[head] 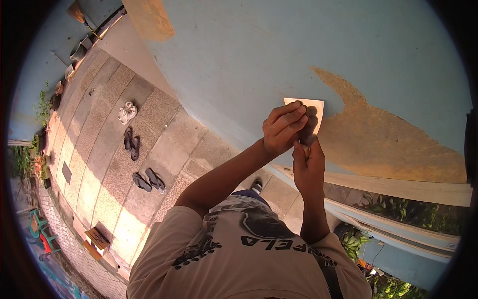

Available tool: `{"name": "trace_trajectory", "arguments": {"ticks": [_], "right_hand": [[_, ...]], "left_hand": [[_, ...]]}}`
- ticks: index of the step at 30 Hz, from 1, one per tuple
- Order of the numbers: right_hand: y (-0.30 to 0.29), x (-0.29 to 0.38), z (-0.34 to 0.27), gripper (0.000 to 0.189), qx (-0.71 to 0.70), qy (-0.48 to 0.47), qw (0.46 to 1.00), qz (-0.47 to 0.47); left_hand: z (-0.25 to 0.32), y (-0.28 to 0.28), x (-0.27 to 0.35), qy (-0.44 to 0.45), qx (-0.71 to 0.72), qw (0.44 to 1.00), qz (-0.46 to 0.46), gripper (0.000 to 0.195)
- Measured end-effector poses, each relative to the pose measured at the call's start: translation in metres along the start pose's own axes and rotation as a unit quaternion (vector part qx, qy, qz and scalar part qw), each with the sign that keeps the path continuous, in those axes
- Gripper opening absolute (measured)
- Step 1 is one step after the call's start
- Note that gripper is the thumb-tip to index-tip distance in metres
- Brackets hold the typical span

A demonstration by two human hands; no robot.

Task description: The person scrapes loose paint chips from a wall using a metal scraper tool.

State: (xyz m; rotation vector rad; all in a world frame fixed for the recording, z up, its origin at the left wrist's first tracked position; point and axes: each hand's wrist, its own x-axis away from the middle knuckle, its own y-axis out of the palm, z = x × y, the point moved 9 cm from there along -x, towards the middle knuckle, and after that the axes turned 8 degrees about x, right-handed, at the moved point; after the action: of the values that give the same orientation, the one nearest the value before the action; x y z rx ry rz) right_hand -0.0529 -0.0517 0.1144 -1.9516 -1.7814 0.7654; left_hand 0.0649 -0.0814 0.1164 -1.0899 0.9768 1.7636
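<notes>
A broad, shiny metal blade, apparently a putty knife [315, 106], stands out before the blue painted wall [254, 59]. My right hand [309, 164] is closed around its lower, narrow end, which the fingers mostly hide. Curled fingers of my left hand [285, 129] lie against the blade's face, and a dark reflection of them shows beside. Whether something small sits between the left fingertips, I cannot tell. A tan bare or filled patch [373, 142] spreads over the wall to the right of the blade; another tan patch [151, 18] is at the upper left.
Pale sandals [127, 113] and two pairs of dark flip-flops [132, 144] lie on the tiled floor [157, 130] to the left. Below the wall patch runs a pale ledge [396, 188] with plants beneath. A cardboard box [97, 239], pots and a broom [84, 20] stand farther off.
</notes>
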Motion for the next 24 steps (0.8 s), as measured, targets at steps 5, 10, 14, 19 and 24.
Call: {"name": "trace_trajectory", "arguments": {"ticks": [5, 10, 14, 19, 24], "right_hand": [[0.0, 0.008, 0.007, 0.022, -0.002, 0.014, 1.0, -0.009], [0.009, 0.008, 0.011, 0.025, -0.003, 0.076, 0.997, -0.018], [0.01, 0.004, 0.006, 0.026, -0.04, 0.076, 0.996, -0.014], [0.019, 0.006, 0.005, 0.028, -0.022, 0.044, 0.999, 0.001], [0.011, 0.01, 0.008, 0.025, -0.033, 0.056, 0.997, 0.036]], "left_hand": [[0.006, 0.001, 0.005, 0.007, 0.024, 1.0, -0.01, 0.029], [0.001, 0.0, 0.0, -0.018, 0.035, 0.999, -0.036, 0.025], [0.0, -0.004, -0.006, 0.007, 0.02, 0.999, -0.031, 0.026], [-0.003, -0.01, -0.01, -0.004, 0.021, 0.998, -0.055, 0.027], [0.002, -0.003, 0.002, 0.015, 0.032, 0.999, -0.037, 0.03]]}}
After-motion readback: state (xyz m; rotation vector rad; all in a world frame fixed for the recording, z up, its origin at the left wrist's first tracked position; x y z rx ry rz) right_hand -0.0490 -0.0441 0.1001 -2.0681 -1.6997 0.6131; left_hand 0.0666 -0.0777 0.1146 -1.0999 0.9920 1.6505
